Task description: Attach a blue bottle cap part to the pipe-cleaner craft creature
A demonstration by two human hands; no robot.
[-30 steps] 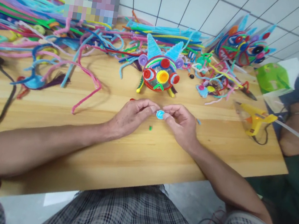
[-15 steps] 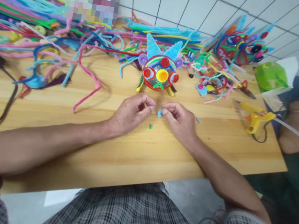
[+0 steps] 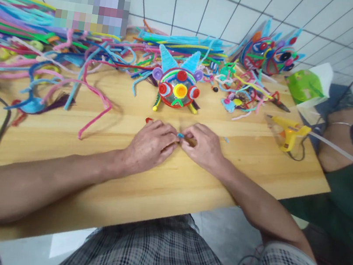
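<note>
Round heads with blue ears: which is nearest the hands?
The head with a yellow centre disc, alone just beyond the left hand and right hand; the other heads are paired farther back.

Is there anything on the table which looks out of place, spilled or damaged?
Nothing looks clearly spilled or damaged. Slightly untidy: a bent pink stem sticks out from the tangle of fuzzy stems, and a small blue scrap lies alone beside the right hand.
</note>
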